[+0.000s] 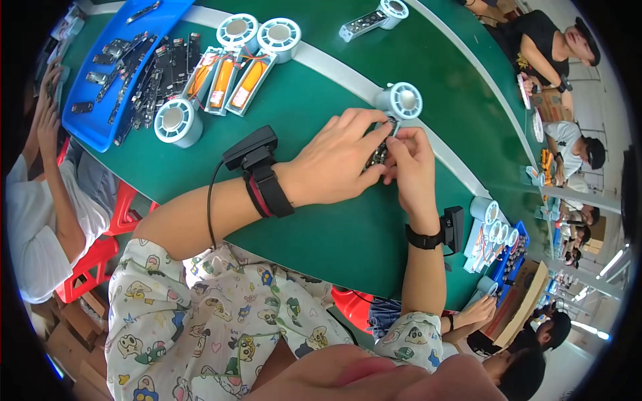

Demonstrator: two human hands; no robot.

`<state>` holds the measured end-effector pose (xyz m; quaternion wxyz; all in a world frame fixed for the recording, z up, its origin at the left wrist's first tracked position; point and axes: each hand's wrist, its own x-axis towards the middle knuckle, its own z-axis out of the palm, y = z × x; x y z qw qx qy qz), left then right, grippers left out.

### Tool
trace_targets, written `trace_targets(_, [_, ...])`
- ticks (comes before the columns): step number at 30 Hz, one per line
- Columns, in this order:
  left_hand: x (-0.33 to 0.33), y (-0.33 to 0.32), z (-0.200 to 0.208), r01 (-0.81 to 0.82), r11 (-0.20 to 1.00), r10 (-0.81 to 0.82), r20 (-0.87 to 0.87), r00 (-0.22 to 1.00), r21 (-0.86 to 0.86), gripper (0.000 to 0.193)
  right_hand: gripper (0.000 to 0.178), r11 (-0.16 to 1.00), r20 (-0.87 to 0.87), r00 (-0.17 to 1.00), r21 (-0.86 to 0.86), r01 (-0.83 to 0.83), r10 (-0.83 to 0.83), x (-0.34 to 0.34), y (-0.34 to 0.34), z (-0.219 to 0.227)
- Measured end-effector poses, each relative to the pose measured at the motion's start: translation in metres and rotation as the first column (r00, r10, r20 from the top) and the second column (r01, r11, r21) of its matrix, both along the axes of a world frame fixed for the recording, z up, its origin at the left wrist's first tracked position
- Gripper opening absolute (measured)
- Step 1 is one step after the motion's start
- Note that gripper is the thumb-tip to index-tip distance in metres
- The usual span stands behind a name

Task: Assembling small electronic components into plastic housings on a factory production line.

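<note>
Both hands meet over a light blue handheld fan housing [403, 100], its round slotted head showing beyond the fingers. A dark circuit board [378, 156] shows between the hands, at the housing's handle; much of the handle is covered. My left hand [338, 157] is closed on the housing from the left, fingers bent over the board. From the right, my right hand [414, 164] pinches at the board with thumb and fingers. Whether the board sits fully inside the handle cannot be seen. Each wrist wears a black strap with a small black device.
At the far left, a blue tray [100, 142] holds circuit boards, with a pile of boards [175, 70] beside it. Fan housings with orange batteries [249, 81] lie nearby. Another housing [364, 24] lies at the back. More housings [491, 234] stand right, near a co-worker's hand [478, 312].
</note>
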<state>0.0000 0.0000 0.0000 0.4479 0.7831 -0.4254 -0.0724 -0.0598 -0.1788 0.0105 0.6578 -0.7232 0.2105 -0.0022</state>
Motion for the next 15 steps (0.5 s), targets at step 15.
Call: trace_targets(15, [0.018, -0.006, -0.003, 0.16, 0.986, -0.156, 0.076, 0.985, -0.053, 0.055, 0.011, 0.993, 0.078, 0.995, 0.106, 0.056, -0.065, 0.003, -0.011, -0.005])
